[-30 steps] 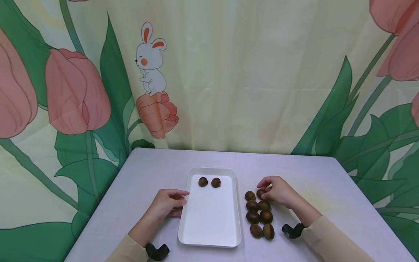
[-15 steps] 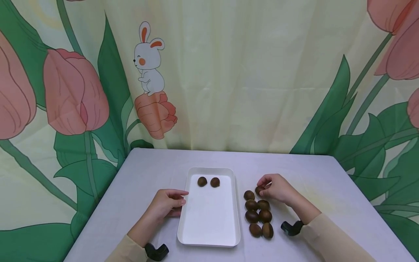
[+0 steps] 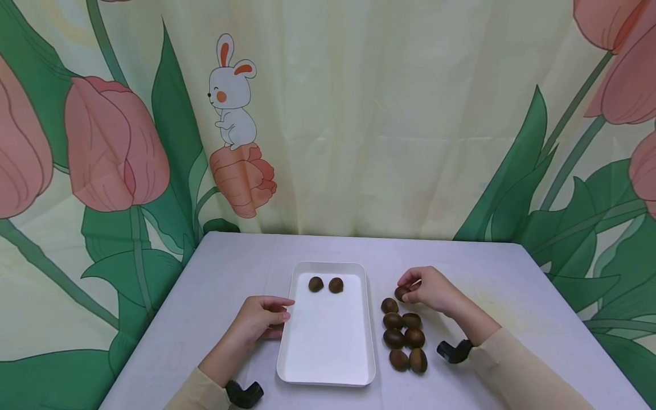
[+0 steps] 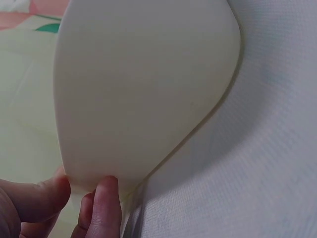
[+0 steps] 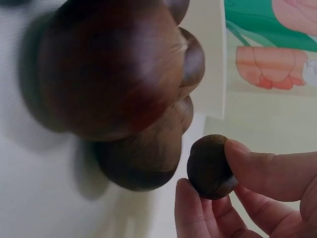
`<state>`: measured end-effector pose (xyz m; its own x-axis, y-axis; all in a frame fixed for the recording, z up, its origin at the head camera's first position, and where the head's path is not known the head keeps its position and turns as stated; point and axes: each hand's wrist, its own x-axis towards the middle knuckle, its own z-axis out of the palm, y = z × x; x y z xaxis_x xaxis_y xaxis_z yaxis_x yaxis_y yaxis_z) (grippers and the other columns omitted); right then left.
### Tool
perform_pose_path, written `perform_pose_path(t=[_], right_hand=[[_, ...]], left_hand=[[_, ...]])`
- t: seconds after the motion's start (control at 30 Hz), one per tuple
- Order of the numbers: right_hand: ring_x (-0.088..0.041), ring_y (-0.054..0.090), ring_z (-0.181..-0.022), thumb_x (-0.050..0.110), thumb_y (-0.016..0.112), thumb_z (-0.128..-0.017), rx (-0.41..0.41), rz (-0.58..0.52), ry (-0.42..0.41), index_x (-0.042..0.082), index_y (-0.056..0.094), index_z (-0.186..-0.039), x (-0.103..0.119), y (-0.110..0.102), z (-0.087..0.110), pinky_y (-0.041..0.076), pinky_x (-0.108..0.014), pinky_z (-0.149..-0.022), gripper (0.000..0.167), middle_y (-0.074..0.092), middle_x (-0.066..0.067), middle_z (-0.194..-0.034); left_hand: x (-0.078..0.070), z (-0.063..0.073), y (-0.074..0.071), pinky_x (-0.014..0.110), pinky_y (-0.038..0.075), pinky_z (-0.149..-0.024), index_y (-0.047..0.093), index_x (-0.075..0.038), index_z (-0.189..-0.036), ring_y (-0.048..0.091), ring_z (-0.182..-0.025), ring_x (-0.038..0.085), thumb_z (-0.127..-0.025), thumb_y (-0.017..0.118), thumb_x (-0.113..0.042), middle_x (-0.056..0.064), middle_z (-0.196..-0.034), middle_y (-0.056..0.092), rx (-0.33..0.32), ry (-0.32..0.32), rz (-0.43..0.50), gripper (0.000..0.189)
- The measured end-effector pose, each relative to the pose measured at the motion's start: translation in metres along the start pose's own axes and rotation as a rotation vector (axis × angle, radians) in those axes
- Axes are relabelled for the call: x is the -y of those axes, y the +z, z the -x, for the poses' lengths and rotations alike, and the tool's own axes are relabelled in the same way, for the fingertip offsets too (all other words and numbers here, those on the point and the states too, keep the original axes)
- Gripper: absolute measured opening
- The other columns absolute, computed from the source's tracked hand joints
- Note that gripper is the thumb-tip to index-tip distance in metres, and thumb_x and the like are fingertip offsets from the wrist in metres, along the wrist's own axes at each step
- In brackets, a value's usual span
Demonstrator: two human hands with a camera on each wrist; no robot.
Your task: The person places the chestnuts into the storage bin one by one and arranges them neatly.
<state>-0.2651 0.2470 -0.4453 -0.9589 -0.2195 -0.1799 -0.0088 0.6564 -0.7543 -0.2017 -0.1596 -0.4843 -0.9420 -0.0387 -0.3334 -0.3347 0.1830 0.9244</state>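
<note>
My right hand (image 3: 429,289) pinches a brown chestnut (image 5: 210,166) between thumb and fingers, just above the far end of a group of several chestnuts (image 3: 394,339) on the table. In the right wrist view those other chestnuts (image 5: 141,158) loom large beside it. At the left side of a white rectangular tray (image 3: 328,341), my left hand (image 3: 260,319) touches the rim with extended fingers. The left wrist view shows its fingertips (image 4: 106,191) against the tray's outer wall (image 4: 143,94). Two chestnuts (image 3: 326,285) sit side by side near the tray's far end.
A white cloth covers the table (image 3: 446,256). Behind its far edge hangs a curtain (image 3: 369,142) printed with tulips, leaves and a rabbit on a carrot. Each wrist carries a black camera mount (image 3: 455,351).
The right hand has lifted a chestnut off the far end of the right column and moved it slightly away and to the left. My left hand stays at the tray's edge.
</note>
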Motion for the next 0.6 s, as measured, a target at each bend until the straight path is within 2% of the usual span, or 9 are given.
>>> perform_pose_path(t=[0.27, 0.6], right_hand=[[-0.024, 0.065, -0.095, 0.001, 0.084, -0.087, 0.022, -0.004, -0.029, 0.004, 0.075, -0.109, 0.011, 0.005, -0.001, 0.061, -0.032, -0.077, 0.023, 0.074, -0.01, -0.104], [-0.024, 0.066, -0.094, 0.002, 0.082, -0.089, 0.071, -0.071, -0.068, 0.004, 0.075, -0.109, 0.031, 0.013, -0.003, 0.061, -0.029, -0.078, 0.022, 0.075, -0.011, -0.104]], left_hand=[[0.0, -0.001, -0.002, 0.036, 0.068, -0.064, 0.081, -0.003, -0.12, 0.074, -0.074, 0.018, -0.089, 0.083, 0.003, 0.01, -0.097, 0.074, 0.017, 0.008, 0.021, 0.031], [0.0, -0.001, -0.002, 0.036, 0.068, -0.064, 0.081, -0.004, -0.121, 0.073, -0.073, 0.017, -0.09, 0.083, 0.002, 0.01, -0.098, 0.074, 0.018, 0.004, 0.017, 0.032]])
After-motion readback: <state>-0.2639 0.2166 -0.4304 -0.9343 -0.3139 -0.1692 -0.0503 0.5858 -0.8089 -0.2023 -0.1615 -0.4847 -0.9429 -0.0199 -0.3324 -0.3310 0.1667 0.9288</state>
